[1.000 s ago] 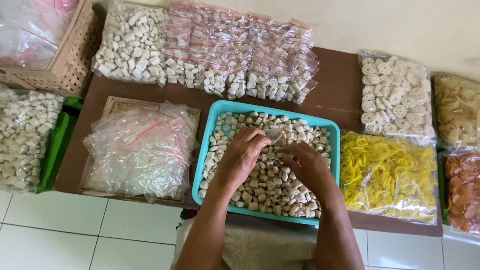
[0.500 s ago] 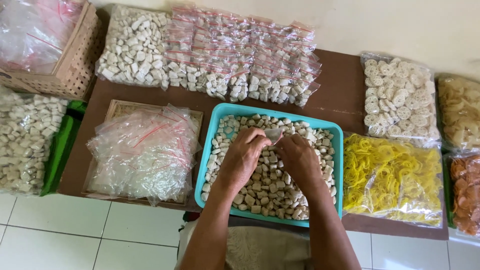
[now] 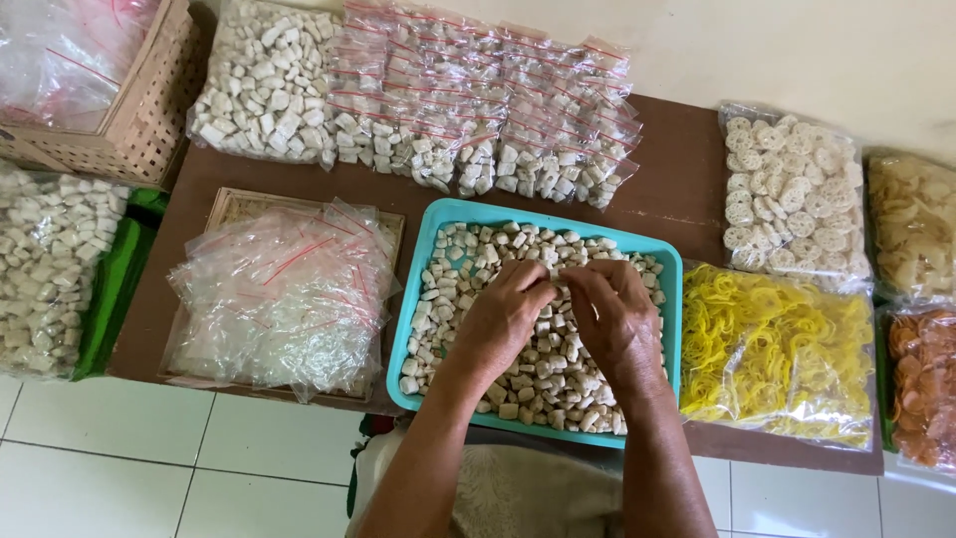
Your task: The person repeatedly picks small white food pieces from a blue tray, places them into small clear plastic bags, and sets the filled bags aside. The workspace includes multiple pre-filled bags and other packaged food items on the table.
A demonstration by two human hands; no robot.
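While both hands meet over the teal tray (image 3: 418, 299), head view: left hand (image 3: 503, 319) and right hand (image 3: 612, 319) fingertips pinched together on something small, unclear what. Tray full of pale crackers (image 3: 543, 374); filled small bags (image 3: 478, 110) behind tray, empty bags (image 3: 284, 294) left. Versus earlier frames: hands closer together.

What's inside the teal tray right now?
The teal tray is filled with small pale cracker pieces. The left hand and right hand rest over the middle, hiding the pieces beneath and whatever the fingertips pinch. The tray's floor is covered.
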